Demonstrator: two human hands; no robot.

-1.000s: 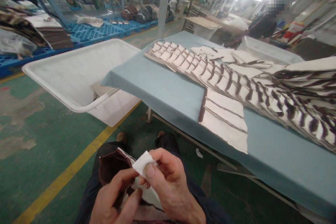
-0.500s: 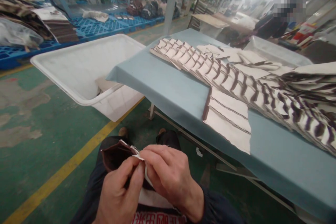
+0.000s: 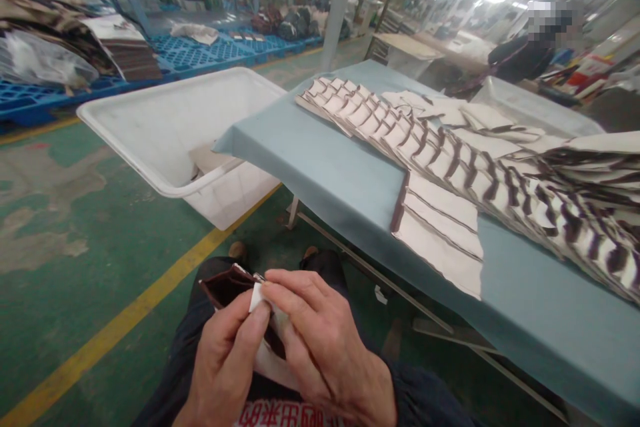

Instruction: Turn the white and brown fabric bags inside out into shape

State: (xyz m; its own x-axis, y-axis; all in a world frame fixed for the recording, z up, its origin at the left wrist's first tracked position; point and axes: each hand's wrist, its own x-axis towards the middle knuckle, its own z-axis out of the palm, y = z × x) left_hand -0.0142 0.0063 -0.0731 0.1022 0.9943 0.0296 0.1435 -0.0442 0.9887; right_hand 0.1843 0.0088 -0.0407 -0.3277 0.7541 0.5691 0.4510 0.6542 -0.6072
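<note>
Above my lap, a folded piece (image 3: 225,283) with a dark brown side and a pale side is held between both hands. My left hand (image 3: 227,353) is closed, its thumb and forefinger pinching a small white tab (image 3: 256,297) at the edge of the piece. My right hand (image 3: 320,340) grips the same piece from the right, fingertips beside the tab. Its thumb is mostly hidden. On the blue-covered table (image 3: 345,193) lies a single pale panel (image 3: 440,233) with brown stripes, next to a long overlapping row of similar pieces (image 3: 425,143).
A white plastic tub (image 3: 220,203) stands left of the table with a pale piece inside. Blue pallets (image 3: 185,53) and shelving line the back left. Another person (image 3: 525,53) is at the back right near a clear bin (image 3: 540,107). A paper scrap (image 3: 381,295) lies under the table.
The white tab now shows face-on between my fingertips, where before it was a thin edge. My hands stay close together on the brown piece. The view has shifted slightly.
</note>
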